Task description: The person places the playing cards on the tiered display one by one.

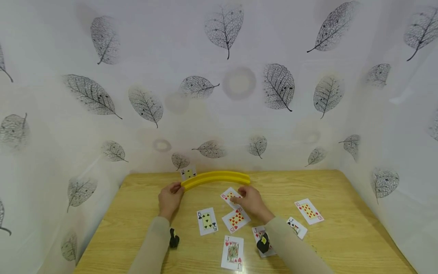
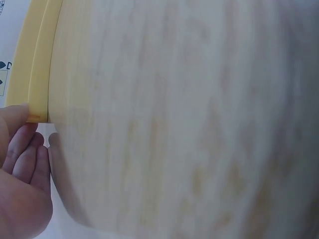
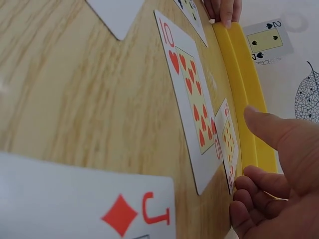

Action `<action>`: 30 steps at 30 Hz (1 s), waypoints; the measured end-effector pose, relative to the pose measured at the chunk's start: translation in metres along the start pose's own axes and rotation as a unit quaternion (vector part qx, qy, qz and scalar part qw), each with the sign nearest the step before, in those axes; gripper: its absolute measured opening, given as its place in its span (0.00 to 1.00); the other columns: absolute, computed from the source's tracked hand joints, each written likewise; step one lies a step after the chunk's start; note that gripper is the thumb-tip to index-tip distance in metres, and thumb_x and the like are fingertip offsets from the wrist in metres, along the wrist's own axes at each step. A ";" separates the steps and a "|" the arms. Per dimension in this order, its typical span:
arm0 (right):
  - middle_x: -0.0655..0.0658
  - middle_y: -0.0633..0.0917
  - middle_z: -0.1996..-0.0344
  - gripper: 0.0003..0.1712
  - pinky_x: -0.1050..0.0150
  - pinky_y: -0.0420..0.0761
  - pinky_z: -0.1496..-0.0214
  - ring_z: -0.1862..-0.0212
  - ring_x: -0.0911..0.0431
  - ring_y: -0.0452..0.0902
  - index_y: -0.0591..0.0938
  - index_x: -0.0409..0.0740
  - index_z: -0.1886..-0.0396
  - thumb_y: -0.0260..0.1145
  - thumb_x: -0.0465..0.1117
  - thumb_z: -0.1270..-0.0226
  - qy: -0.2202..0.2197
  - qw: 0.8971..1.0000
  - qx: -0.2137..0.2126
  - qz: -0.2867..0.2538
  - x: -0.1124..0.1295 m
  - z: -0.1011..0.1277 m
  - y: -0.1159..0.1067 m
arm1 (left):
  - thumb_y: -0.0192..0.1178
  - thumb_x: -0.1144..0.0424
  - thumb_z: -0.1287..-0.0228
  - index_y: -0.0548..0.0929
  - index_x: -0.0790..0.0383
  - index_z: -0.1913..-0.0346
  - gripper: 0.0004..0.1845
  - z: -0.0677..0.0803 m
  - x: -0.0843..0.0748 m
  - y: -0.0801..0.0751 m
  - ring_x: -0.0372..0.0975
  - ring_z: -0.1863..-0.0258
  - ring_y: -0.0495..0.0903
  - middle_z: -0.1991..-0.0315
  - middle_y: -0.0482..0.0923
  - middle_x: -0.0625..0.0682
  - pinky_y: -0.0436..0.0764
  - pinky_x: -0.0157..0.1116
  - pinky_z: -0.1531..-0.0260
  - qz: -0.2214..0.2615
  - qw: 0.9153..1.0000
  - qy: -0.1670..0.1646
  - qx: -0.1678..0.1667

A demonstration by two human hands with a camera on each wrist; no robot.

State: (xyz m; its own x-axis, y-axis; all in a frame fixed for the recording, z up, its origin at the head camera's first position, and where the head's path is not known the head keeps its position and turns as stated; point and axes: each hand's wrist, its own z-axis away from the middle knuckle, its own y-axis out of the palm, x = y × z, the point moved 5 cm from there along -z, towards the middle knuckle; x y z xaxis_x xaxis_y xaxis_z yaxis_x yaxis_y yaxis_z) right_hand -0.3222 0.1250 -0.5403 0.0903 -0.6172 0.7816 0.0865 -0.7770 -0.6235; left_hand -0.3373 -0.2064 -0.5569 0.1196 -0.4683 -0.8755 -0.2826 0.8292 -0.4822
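Note:
A curved yellow card holder (image 1: pixel 215 177) lies near the back of the wooden table. My left hand (image 1: pixel 171 198) grips its left end, thumb against the side in the left wrist view. At that end a two of spades (image 1: pixel 189 174) stands upright; whether it sits in the groove is hidden. My right hand (image 1: pixel 252 201) is over an eight of diamonds (image 1: pixel 228 194), just in front of the holder. In the right wrist view, its thumb (image 3: pixel 266 124) and curled fingers are apart, with the fingertips near the card's edge.
Face-up cards lie around: a ten of hearts (image 1: pixel 236 220), a five of clubs (image 1: pixel 207 221), a jack of hearts (image 1: pixel 232 253), a ten of diamonds (image 1: pixel 309 211) and a black jack (image 1: pixel 297 227). The right forearm partly covers a jack of diamonds (image 1: pixel 257 231). A leaf-patterned curtain (image 1: pixel 239 125) surrounds the table.

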 end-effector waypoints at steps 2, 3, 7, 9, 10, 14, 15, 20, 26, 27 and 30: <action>0.37 0.87 0.51 0.28 0.47 0.84 0.43 0.53 0.49 0.79 0.86 0.33 0.48 0.82 0.48 0.40 -0.002 1.000 0.003 0.006 0.001 0.000 0.001 | 0.67 0.63 0.28 0.86 0.64 0.40 0.17 0.000 -0.001 -0.001 0.54 0.42 0.87 0.43 0.88 0.63 0.85 0.50 0.38 0.002 1.000 0.000 -0.001; 0.36 0.87 0.50 0.29 0.46 0.84 0.43 0.52 0.49 0.80 0.86 0.33 0.48 0.83 0.49 0.41 -0.003 1.000 0.003 0.009 0.001 0.000 0.001 | 0.67 0.63 0.28 0.86 0.64 0.40 0.17 0.000 -0.001 -0.001 0.54 0.42 0.87 0.43 0.88 0.62 0.85 0.50 0.38 0.001 1.000 0.000 -0.001; 0.33 0.86 0.46 0.35 0.43 0.82 0.37 0.46 0.44 0.81 0.85 0.31 0.45 0.85 0.50 0.44 0.008 1.000 0.005 0.015 0.003 0.002 0.001 | 0.67 0.63 0.28 0.86 0.65 0.40 0.17 0.000 -0.002 -0.001 0.54 0.43 0.87 0.43 0.88 0.63 0.85 0.51 0.38 -0.002 1.000 0.005 0.001; 0.32 0.86 0.46 0.37 0.42 0.81 0.35 0.44 0.41 0.80 0.85 0.29 0.44 0.85 0.50 0.46 0.007 1.000 0.005 0.027 0.004 0.002 0.001 | 0.67 0.63 0.28 0.86 0.65 0.40 0.17 0.000 -0.002 -0.001 0.55 0.43 0.88 0.44 0.88 0.63 0.85 0.51 0.38 -0.002 1.000 0.009 0.001; 0.33 0.86 0.46 0.38 0.42 0.80 0.35 0.44 0.41 0.79 0.85 0.29 0.44 0.86 0.51 0.47 0.007 0.999 0.004 0.036 0.004 0.003 0.002 | 0.67 0.63 0.28 0.86 0.65 0.40 0.17 0.000 -0.002 -0.001 0.55 0.43 0.88 0.44 0.88 0.63 0.85 0.51 0.39 -0.001 1.000 0.010 0.001; 0.35 0.86 0.51 0.38 0.43 0.80 0.38 0.46 0.41 0.79 0.85 0.29 0.46 0.87 0.51 0.50 -0.004 0.997 -0.001 0.075 0.006 0.003 0.003 | 0.67 0.63 0.28 0.86 0.65 0.40 0.18 0.000 -0.002 -0.001 0.54 0.43 0.88 0.44 0.88 0.63 0.86 0.51 0.39 0.001 1.000 0.009 0.000; 0.36 0.86 0.52 0.38 0.44 0.80 0.38 0.47 0.42 0.78 0.86 0.30 0.46 0.87 0.50 0.50 -0.002 0.997 -0.002 0.080 0.006 0.003 0.004 | 0.67 0.63 0.28 0.86 0.65 0.40 0.18 0.000 -0.002 -0.001 0.54 0.43 0.88 0.44 0.88 0.63 0.86 0.51 0.39 0.001 1.000 0.008 0.001; 0.36 0.85 0.52 0.37 0.44 0.79 0.38 0.47 0.41 0.78 0.86 0.30 0.47 0.87 0.49 0.51 -0.001 0.996 -0.001 0.088 0.005 0.001 0.005 | 0.67 0.63 0.28 0.86 0.64 0.39 0.18 0.000 -0.001 0.000 0.54 0.43 0.88 0.43 0.88 0.63 0.85 0.51 0.39 -0.001 1.000 0.007 0.003; 0.33 0.82 0.51 0.37 0.43 0.80 0.38 0.48 0.42 0.76 0.83 0.27 0.45 0.86 0.45 0.49 0.019 0.997 0.002 0.074 0.006 0.001 0.002 | 0.67 0.64 0.28 0.86 0.66 0.40 0.17 0.000 -0.002 -0.001 0.54 0.44 0.88 0.44 0.88 0.64 0.86 0.51 0.39 0.001 1.000 0.012 0.000; 0.34 0.81 0.52 0.37 0.44 0.81 0.39 0.49 0.43 0.76 0.83 0.26 0.45 0.86 0.45 0.50 0.024 0.997 0.002 0.072 0.007 0.001 0.002 | 0.68 0.64 0.28 0.86 0.65 0.40 0.17 0.000 -0.002 -0.001 0.54 0.44 0.88 0.44 0.88 0.64 0.86 0.50 0.39 0.000 1.000 0.011 0.001; 0.34 0.80 0.53 0.37 0.45 0.82 0.41 0.51 0.44 0.75 0.83 0.26 0.46 0.87 0.45 0.50 0.036 0.997 0.000 0.070 0.008 0.002 0.001 | 0.68 0.64 0.28 0.86 0.66 0.40 0.17 0.000 -0.002 -0.001 0.54 0.44 0.88 0.44 0.88 0.64 0.86 0.50 0.39 -0.001 1.000 0.008 0.000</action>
State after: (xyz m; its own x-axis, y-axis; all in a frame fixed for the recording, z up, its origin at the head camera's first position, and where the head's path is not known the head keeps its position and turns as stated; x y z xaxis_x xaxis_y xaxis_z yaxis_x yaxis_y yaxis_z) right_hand -0.3192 0.1195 -0.5346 0.0305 -0.7270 0.6859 0.0772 -0.6825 -0.7268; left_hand -0.3372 -0.2059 -0.5545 0.1051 -0.4742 -0.8741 -0.2827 0.8285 -0.4834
